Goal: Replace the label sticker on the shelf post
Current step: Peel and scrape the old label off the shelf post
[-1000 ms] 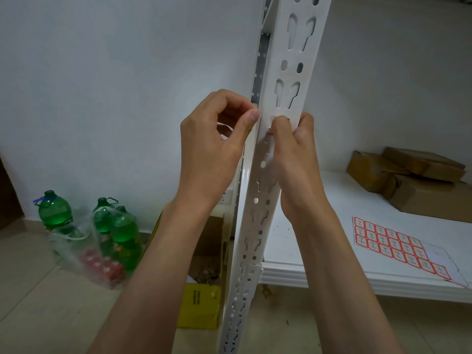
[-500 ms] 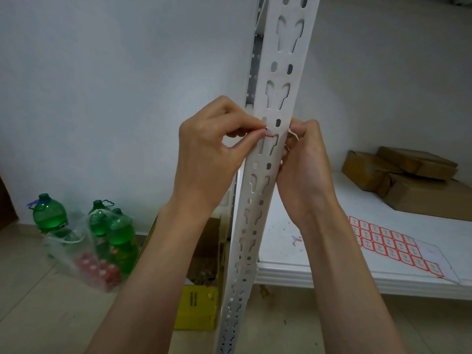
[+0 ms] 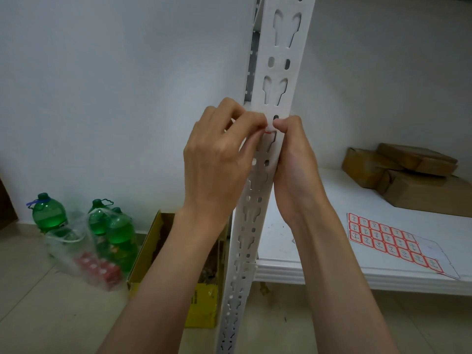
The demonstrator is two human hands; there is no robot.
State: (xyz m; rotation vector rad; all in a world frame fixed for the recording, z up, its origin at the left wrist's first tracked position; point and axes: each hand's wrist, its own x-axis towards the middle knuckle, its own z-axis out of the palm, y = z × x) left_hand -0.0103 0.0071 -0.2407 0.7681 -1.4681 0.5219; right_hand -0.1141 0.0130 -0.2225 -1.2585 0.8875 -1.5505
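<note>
At the front face of the white shelf post (image 3: 274,103), about level with your chest, both your hands meet on a small sticker (image 3: 270,129) with a red edge. Your left hand (image 3: 219,159) has its thumb and forefinger curled together at the sticker's left side, pinching what looks like its lifted corner. Your right hand (image 3: 293,159) wraps the post's right edge, its thumb tip pressed on the face just beside the sticker; whether it also grips the sticker you cannot tell from here.

Judging by this, you are at the sticker itself, either peeling the old one or seating a new one; the little that shows does not settle which. If it is coming off, pull low and slowly along the metal so the paper does not tear over the keyhole slots, and keep the right hand bracing the post. If it is going on, smooth it flat from one side.

Fresh labels wait on the red-bordered sticker sheet (image 3: 393,241), lying on the white shelf (image 3: 332,256) to your right, well apart from the post, with brown cardboard boxes (image 3: 413,175) behind it.
</note>
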